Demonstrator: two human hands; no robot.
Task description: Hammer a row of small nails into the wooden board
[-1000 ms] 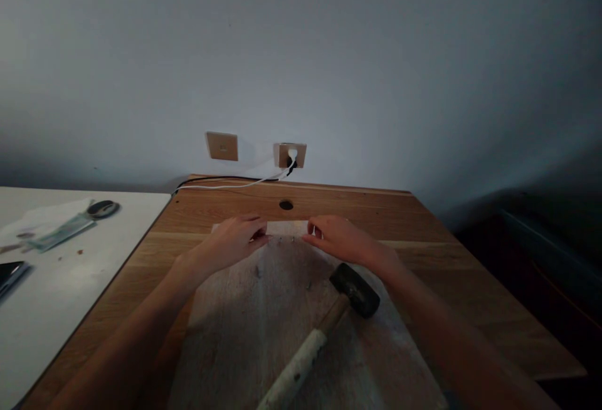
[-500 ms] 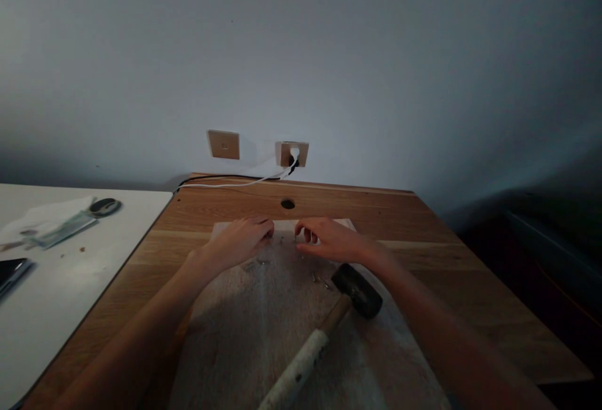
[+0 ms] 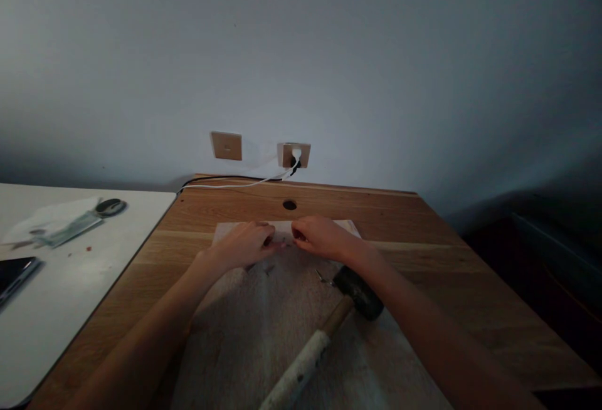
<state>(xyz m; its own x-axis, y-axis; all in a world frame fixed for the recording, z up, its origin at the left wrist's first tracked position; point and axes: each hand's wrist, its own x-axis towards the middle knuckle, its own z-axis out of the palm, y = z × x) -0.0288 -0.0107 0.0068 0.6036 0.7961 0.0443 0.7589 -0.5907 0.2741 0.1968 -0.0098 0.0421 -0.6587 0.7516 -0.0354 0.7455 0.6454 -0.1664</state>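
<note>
Over the far end of a pale wooden board point(image 3: 263, 335), my left hand point(image 3: 249, 242) has curled fingers, with a thumb or finger reaching right, close to a tiny upright nail-like piece. Facing it, my right hand point(image 3: 320, 234) is closed, fingertips drawn together; whatever it pinches is too small or hidden. A narrow gap separates the two hands. Nearer to me lies a hammer point(image 3: 362, 296) with a black head and a wooden handle wrapped in white; my right forearm passes beside its head. Small metal nails point(image 3: 324, 278) lie by the head, and more small pieces point(image 3: 268, 269) below my left hand.
The board rests on a wooden desk point(image 3: 470, 310) with a round cable hole point(image 3: 290, 205). A white table point(image 3: 56, 328) adjoins at left, bearing a phone point(image 3: 16, 275), a clear packet point(image 3: 78, 228) and a dark round object point(image 3: 110, 207). Cables run to a wall socket point(image 3: 288, 155).
My hands have come closer together. My right fingers, apart before, have closed, and my left thumb or finger now reaches right. The view has shifted slightly.
</note>
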